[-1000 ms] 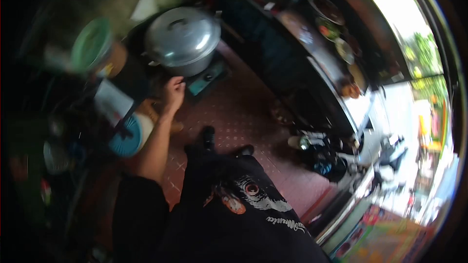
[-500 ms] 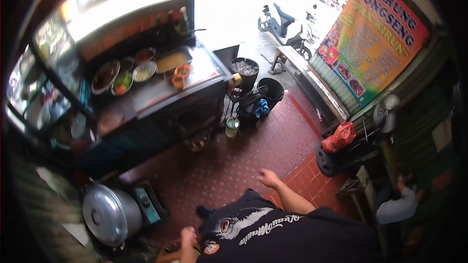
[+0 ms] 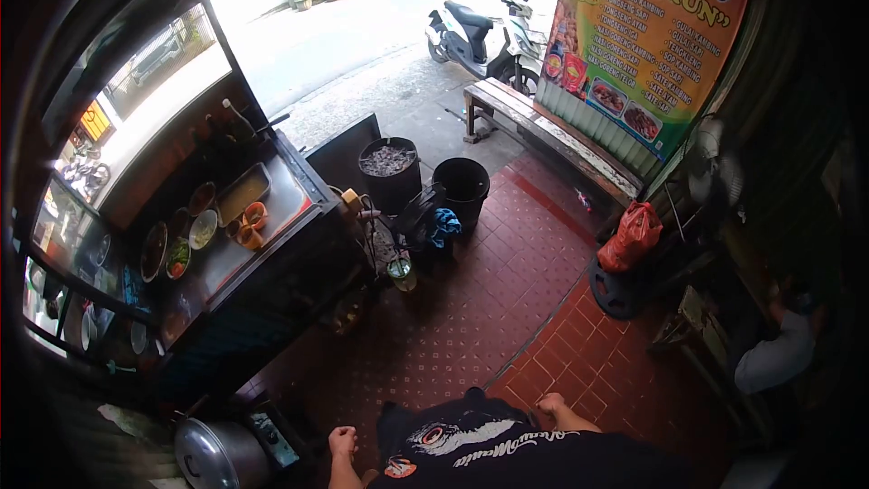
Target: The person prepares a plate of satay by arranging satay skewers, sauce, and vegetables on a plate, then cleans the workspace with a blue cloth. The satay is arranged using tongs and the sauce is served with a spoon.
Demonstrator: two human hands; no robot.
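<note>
Standing on the red tile floor (image 3: 471,308), the person has both hands empty. Left hand (image 3: 342,443) curled into a loose fist, gripping nothing, nearest the lidded metal pot (image 3: 217,455) on the small burner (image 3: 276,437), but apart from it. Right hand (image 3: 549,404) low by the hip, fingers half bent, empty. Food cart (image 3: 235,244) untouched, well apart. Nothing in hand; no work visibly started.

I see a black shirt (image 3: 507,457) with white lettering, red patterned floor tiles (image 3: 471,317), silver pot lid (image 3: 213,457), red bag (image 3: 631,235), white scooter (image 3: 480,32), yellow-orange banner (image 3: 647,27), two black buckets (image 3: 425,177).
</note>
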